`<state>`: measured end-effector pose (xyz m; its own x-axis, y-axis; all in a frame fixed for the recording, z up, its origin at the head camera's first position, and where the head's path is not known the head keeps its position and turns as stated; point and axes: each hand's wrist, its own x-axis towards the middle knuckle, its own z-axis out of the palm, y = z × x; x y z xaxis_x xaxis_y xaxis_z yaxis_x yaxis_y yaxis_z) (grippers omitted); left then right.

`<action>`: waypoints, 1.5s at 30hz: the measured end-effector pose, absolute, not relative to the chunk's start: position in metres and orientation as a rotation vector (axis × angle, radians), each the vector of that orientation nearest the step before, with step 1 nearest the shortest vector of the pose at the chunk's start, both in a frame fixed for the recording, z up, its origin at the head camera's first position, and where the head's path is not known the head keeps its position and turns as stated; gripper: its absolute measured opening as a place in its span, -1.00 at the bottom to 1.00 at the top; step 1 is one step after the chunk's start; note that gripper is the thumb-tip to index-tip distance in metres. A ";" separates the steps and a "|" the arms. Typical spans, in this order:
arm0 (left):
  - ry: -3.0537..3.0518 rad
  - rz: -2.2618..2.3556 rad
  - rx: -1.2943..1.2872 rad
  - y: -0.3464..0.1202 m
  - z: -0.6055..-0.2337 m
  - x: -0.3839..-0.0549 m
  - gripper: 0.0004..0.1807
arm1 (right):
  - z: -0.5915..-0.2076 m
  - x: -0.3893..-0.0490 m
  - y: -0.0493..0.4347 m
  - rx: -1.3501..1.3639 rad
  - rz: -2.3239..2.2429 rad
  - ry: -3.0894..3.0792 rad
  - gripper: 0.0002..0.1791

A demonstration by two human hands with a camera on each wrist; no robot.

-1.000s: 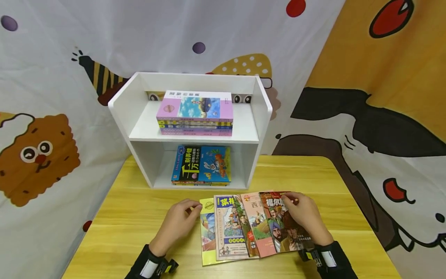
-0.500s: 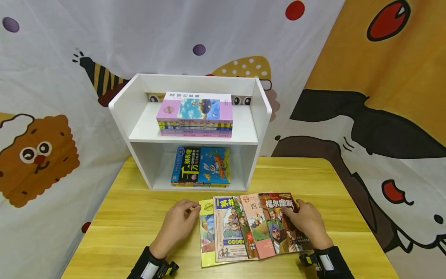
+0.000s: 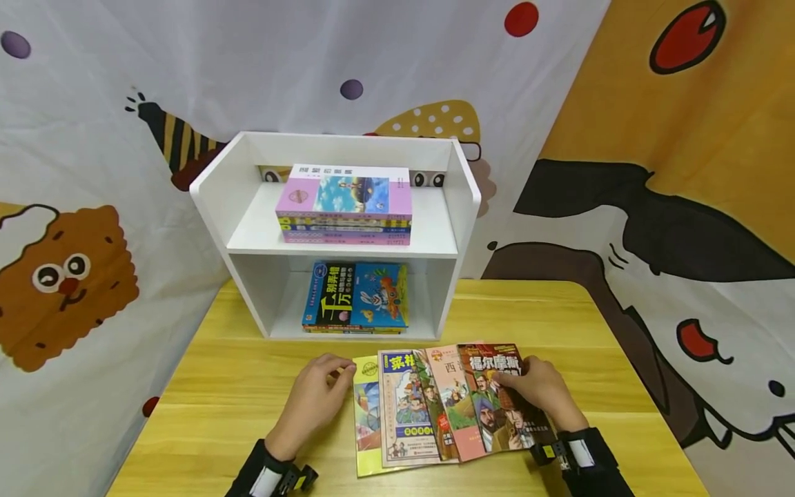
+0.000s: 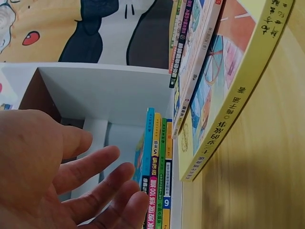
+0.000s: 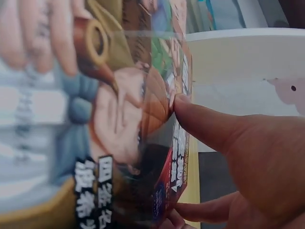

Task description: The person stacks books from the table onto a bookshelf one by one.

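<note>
Several books lie overlapped in a fan on the table. At the right end is a brown comic-style book (image 3: 491, 397); my right hand (image 3: 549, 390) pinches its right side, thumb on the cover and fingers at the edge. In the right wrist view the thumb (image 5: 205, 119) presses near that book's printed edge. A pink book (image 3: 459, 397), a narrow strip of another brown book (image 3: 437, 407), a white-blue comic book (image 3: 410, 428) and a yellow book (image 3: 368, 455) follow leftward. Beside the yellow book's left edge, my left hand (image 3: 317, 397) holds nothing, its fingers loosely bent.
Behind the fan stands a white two-tier shelf (image 3: 242, 228). A stack of books (image 3: 348, 200) with a pink-purple cover on top occupies the upper tier. Lower down sits another stack (image 3: 357, 297) with blue and black covers. A cartoon-printed curtain (image 3: 186, 62) hangs behind the wooden table (image 3: 528, 310).
My right thumb has moved down the brown book's cover from near its top, with the fingers now along the right edge. My left hand and the books stay nearly in place.
</note>
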<state>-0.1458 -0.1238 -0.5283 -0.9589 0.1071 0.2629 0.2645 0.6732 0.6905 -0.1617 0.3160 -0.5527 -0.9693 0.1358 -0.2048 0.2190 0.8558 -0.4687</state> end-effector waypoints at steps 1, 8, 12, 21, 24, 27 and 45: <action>-2.686 -1.155 -0.302 -0.124 -0.528 -0.146 -0.87 | -0.553 -0.163 0.317 0.289 -0.780 2.850 -0.07; -2.703 -1.134 -0.329 -0.122 -0.526 -0.147 -0.84 | -0.556 -0.166 0.322 0.354 -0.927 2.837 -0.20; -2.697 -1.148 -0.316 -0.120 -0.525 -0.147 -0.85 | -0.556 -0.168 0.323 0.330 -0.976 2.900 -0.38; -2.684 -1.164 -0.343 -0.119 -0.521 -0.148 -0.84 | -0.555 -0.168 0.319 0.346 -1.358 2.842 -0.64; -2.686 -1.163 -0.358 -0.117 -0.519 -0.149 -0.81 | -0.553 -0.168 0.316 0.334 -1.467 2.843 -0.66; -2.680 -1.190 -0.386 -0.114 -0.515 -0.151 -0.80 | -0.547 -0.169 0.309 0.302 -1.589 2.806 -0.64; -2.689 -1.774 -0.938 -0.067 -0.418 -0.156 -0.35 | -0.469 -0.171 0.198 -0.425 -1.744 2.673 -0.82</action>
<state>-0.1557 -0.0672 -0.4179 -0.8227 0.5552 0.1224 0.3310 0.2928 0.8970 -0.1708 0.1984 -0.4695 -0.9622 -0.1762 0.2075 -0.2609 0.3792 -0.8877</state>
